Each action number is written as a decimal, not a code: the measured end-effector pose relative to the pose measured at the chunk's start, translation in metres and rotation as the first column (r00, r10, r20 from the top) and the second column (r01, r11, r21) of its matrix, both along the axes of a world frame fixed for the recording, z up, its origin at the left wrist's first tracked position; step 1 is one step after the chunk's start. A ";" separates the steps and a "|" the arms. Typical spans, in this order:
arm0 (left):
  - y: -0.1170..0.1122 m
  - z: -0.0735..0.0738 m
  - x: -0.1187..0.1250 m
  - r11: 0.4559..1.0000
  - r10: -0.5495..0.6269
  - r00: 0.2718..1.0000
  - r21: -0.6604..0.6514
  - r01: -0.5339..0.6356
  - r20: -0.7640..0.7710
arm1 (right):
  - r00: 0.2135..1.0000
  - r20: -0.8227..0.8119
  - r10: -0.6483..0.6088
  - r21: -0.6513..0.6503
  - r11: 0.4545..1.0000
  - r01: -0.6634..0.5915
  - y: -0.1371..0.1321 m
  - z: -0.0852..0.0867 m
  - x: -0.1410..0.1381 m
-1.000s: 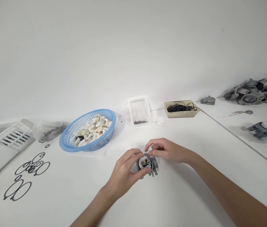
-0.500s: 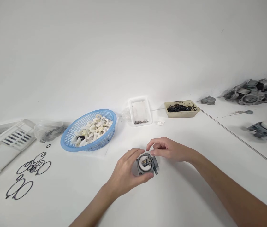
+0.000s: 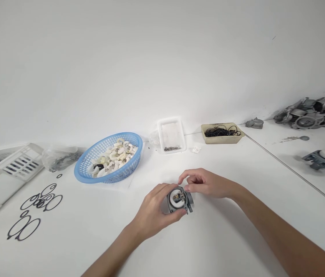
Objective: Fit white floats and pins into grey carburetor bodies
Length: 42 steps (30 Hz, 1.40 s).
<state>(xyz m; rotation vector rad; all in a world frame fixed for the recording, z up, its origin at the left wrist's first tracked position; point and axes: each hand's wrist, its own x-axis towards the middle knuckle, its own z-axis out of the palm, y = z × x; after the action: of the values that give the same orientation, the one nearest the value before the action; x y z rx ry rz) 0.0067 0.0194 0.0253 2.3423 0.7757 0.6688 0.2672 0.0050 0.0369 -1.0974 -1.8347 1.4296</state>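
A grey metal carburetor body (image 3: 188, 199) rests on the white table, its open face up, showing a white ring-shaped float (image 3: 174, 199) and small brass parts in the middle. My left hand (image 3: 154, 209) wraps round its left side, fingers at the far edge and thumb along the near edge. At the far right rim is my right hand (image 3: 201, 182), index finger curled and thumb tip close to it in a pinch. Whatever lies between those two fingertips is too small to make out.
A blue basket (image 3: 78, 175) of white floats stands left of centre. Black rubber rings (image 3: 40, 202) lie further left, beside a white crate (image 3: 5, 184). Behind are a white tray (image 3: 169, 132) with small pins and a beige tray (image 3: 223, 141) of black rings. Carburetor parts (image 3: 309, 115) pile up at right.
Both hands keep nearly the same pose on the carburetor. The whole view has shifted very slightly; nothing has been picked up or let go.
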 end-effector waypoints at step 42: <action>0.001 -0.004 -0.001 0.995 -0.002 0.984 0.098 -0.015 0.176 | 0.998 0.054 0.014 -0.029 1.000 -0.012 -0.002 0.000 -0.005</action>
<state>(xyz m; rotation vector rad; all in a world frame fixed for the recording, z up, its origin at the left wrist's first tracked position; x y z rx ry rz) 0.0058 0.0209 0.0208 2.3300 0.6851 0.9228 0.2627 0.0025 0.0370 -1.1505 -1.8672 1.4506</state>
